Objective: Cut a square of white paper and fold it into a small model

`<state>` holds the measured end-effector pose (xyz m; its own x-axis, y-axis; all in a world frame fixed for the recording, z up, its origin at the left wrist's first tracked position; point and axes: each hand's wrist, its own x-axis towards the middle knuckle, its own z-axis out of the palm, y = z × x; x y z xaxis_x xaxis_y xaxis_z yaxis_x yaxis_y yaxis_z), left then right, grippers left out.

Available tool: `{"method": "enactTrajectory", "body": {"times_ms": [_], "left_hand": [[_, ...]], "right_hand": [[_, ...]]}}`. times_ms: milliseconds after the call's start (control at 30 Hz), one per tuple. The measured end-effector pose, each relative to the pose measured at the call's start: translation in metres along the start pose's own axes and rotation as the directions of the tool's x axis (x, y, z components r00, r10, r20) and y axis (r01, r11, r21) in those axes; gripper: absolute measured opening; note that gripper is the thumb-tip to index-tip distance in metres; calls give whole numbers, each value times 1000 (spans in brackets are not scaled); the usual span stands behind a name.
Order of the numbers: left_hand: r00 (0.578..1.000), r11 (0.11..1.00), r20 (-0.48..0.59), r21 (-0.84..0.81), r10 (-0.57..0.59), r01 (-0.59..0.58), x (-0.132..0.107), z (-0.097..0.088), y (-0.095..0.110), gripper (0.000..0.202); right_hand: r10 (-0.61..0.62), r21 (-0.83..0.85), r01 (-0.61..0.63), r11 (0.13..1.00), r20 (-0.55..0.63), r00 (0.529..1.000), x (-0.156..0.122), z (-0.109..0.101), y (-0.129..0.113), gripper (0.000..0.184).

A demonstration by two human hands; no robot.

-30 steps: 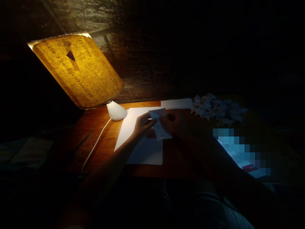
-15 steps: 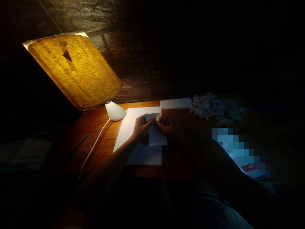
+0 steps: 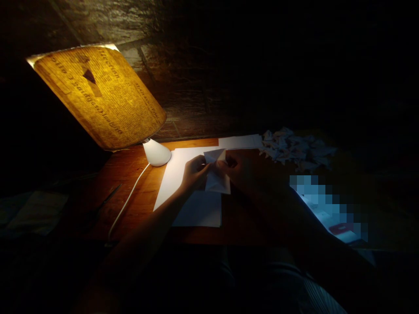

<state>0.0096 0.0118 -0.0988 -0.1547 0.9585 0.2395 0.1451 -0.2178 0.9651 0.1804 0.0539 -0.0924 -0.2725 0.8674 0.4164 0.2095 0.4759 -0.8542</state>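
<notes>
A small creased piece of white paper (image 3: 218, 182) is held up between my two hands, above a stack of white sheets (image 3: 196, 213) on the wooden table. My left hand (image 3: 195, 173) pinches its left edge, thumb in front. At its right edge, my right hand (image 3: 234, 168) grips it with curled fingers, partly lost in shadow. Folds run across the paper, and its top end is spread to a point at the upper right. The finer folds are too dim to make out.
A lit lamp with a newsprint shade (image 3: 101, 98) and white base (image 3: 156, 152) stands at the left, its white cord (image 3: 129, 198) trailing forward. Paper strips (image 3: 238, 141) and a pile of folded paper pieces (image 3: 294, 148) lie at the back right. A glowing, pixelated screen (image 3: 324, 209) is at the right.
The paper has turned and tilted in my hands; its upper end now spreads wider and its lower end has risen slightly. My right hand has shifted a little along its edge.
</notes>
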Motion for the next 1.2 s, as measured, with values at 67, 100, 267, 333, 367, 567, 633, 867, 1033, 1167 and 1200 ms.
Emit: {"method": "enactTrajectory", "body": {"times_ms": [67, 100, 267, 333, 367, 567, 633, 867, 1033, 1167, 1200], "left_hand": [[1000, 999, 1, 21, 26, -26, 0, -1, 0, 39], [1000, 999, 2, 42, 27, -27, 0, -2, 1, 38], [999, 989, -26, 142, 43, -39, -2, -4, 2, 34], [998, 986, -33, 157, 58, -52, -1, -5, 3, 32], [997, 985, -32, 164, 65, -59, -1, -5, 3, 31], [998, 978, -8, 198, 69, -66, -3, -5, 6, 25], [998, 981, -4, 184, 64, -62, -3, -5, 7, 24], [998, 994, -32, 97, 61, -58, -1, -7, 5, 30], [998, 999, -51, 35, 40, -39, 1, -9, 4, 37], [999, 1000, -46, -11, 23, -24, 1, -10, 5, 42], [999, 999, -45, -36, 16, -17, 1, -10, 5, 42]], "right_hand": [[22, 0, -22, 1000, -19, 1000, 1, -2, -2, 28], [30, -2, -30, 1000, -27, 999, 1, -2, -2, 28], [47, -17, -48, 999, -38, 998, 1, -1, -3, 29], [41, -21, -42, 999, -31, 999, 1, -1, -4, 27], [43, -24, -43, 999, -32, 999, 1, -1, -5, 26], [76, -49, -76, 996, -13, 997, 2, -2, -6, 24], [66, -42, -65, 997, 10, 998, 2, -3, -6, 25], [38, 40, -43, 998, 132, 991, 2, -7, -4, 37], [35, 68, -49, 996, 195, 980, 3, -11, -1, 41], [28, 84, -46, 995, 199, 980, 4, -13, 1, 31], [26, 86, -42, 995, 180, 983, 4, -13, 2, 29]]}}
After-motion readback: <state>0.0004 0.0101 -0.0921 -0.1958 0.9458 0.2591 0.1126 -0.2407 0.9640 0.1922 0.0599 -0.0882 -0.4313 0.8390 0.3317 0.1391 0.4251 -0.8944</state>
